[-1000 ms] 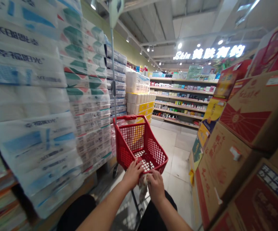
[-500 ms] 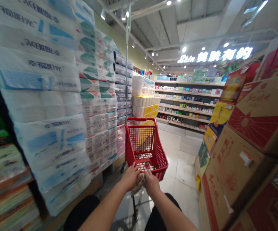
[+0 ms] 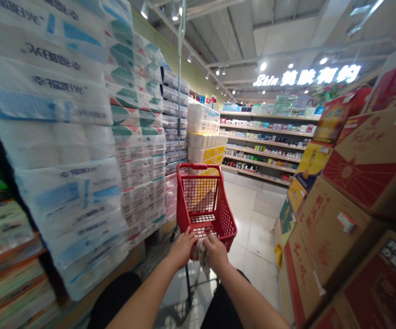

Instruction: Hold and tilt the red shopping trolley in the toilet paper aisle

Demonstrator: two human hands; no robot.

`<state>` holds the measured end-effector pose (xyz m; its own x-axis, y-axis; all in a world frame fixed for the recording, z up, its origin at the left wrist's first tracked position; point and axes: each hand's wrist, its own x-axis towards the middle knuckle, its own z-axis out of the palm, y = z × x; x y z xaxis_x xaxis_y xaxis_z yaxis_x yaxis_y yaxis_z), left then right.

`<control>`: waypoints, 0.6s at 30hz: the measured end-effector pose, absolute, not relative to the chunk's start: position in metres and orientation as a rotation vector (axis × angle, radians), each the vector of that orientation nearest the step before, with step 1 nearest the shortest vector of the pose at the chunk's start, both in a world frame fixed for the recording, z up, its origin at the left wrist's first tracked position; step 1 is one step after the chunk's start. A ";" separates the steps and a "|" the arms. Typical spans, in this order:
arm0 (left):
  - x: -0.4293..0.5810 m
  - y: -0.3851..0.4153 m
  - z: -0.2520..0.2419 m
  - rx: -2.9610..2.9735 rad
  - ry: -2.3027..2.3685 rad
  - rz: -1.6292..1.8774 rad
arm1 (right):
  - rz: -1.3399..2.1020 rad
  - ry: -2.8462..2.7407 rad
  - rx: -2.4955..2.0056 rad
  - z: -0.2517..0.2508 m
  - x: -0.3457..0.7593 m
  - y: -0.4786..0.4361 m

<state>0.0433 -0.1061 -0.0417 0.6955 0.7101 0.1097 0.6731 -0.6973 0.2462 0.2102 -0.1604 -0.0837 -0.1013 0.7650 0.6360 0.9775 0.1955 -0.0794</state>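
Observation:
Straight in front of me stands a red plastic shopping cart [image 3: 225,218] with lattice sides; its basket holds nothing that I can make out. My left hand [image 3: 183,249] is on the cart's near rim, fingers hooked over the edge and thumb hidden. Just to its right, my right hand [image 3: 215,252] is closed on a pale, crumpled cloth [image 3: 202,252] that hangs down against the cart's near end. The fingertips of both hands are close together at the rim.
Tall stacks of wrapped tissue packs [image 3: 71,146] line the left side. Cardboard cartons [image 3: 335,228] are piled on the right. Between them runs a tiled floor [image 3: 249,228] to shelves of small products [image 3: 266,137]. A thin metal pole [image 3: 179,91] rises beside the cart.
The cart and both hands sit slightly higher and a little left in view. My right hand has shifted slightly with the cloth, which shows more now. My left hand keeps its place on the rim.

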 end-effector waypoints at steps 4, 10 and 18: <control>0.042 -0.107 -0.039 2.696 1.158 0.286 | -0.467 -1.978 -1.685 -0.086 0.215 -0.163; 0.037 -0.106 -0.036 2.694 1.225 0.286 | -0.301 -2.001 -1.858 -0.100 0.218 -0.167; 0.030 -0.104 -0.038 2.711 1.240 0.327 | -0.410 -1.992 -1.718 -0.094 0.209 -0.162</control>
